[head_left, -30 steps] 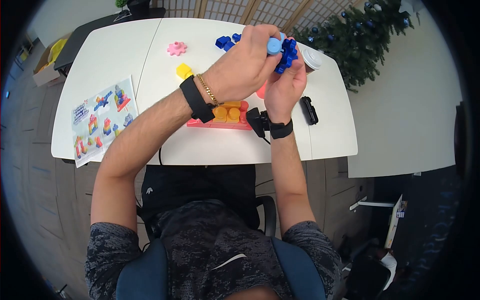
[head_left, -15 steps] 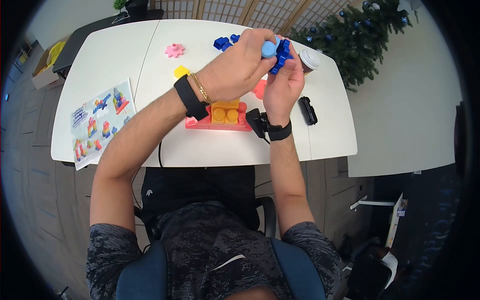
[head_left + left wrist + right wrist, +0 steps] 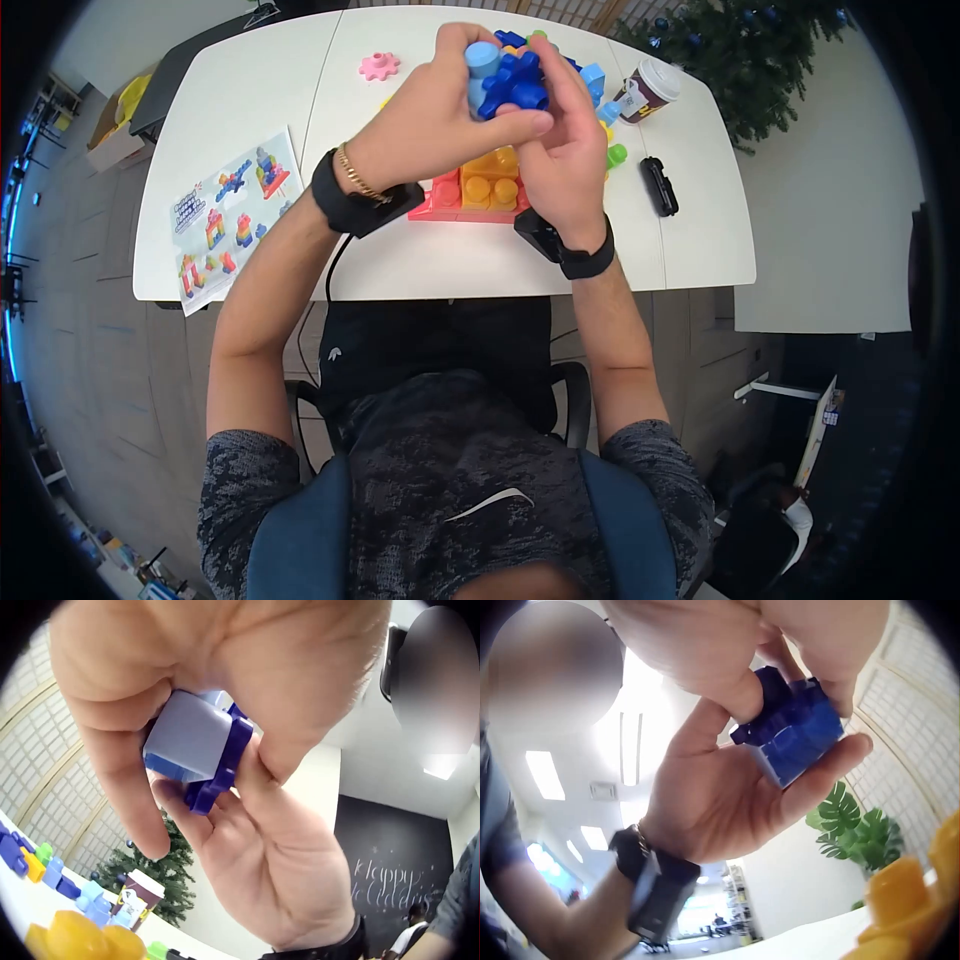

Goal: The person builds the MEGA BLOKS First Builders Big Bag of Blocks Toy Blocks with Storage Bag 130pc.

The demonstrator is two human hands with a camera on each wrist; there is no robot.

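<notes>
My left hand (image 3: 420,115) grips a light blue toy block (image 3: 482,60), thumb across the front and fingers behind. Against the block's side sits a dark blue gear-shaped piece (image 3: 518,85) with rounded teeth and a round stub. My right hand (image 3: 568,165) holds this gear, its thumb on the near edge. In the left wrist view the block's smooth pale face (image 3: 191,735) shows between the left fingers and thumb, with the gear (image 3: 225,772) along its edge. The right wrist view has the right thumb on the gear (image 3: 776,694). Both pieces are held up above the table.
On the white table (image 3: 440,265), a red base (image 3: 445,195) with yellow-orange blocks (image 3: 490,185) stands below the hands. A pink gear (image 3: 380,66), a printed sheet (image 3: 235,220), a lidded cup (image 3: 650,90), a black case-like object (image 3: 659,187) and loose light blue blocks (image 3: 593,80) lie around.
Both hands have moved left with the block and gear. The gear has turned so its face and stub show toward the head camera. The head view itself has shifted.
</notes>
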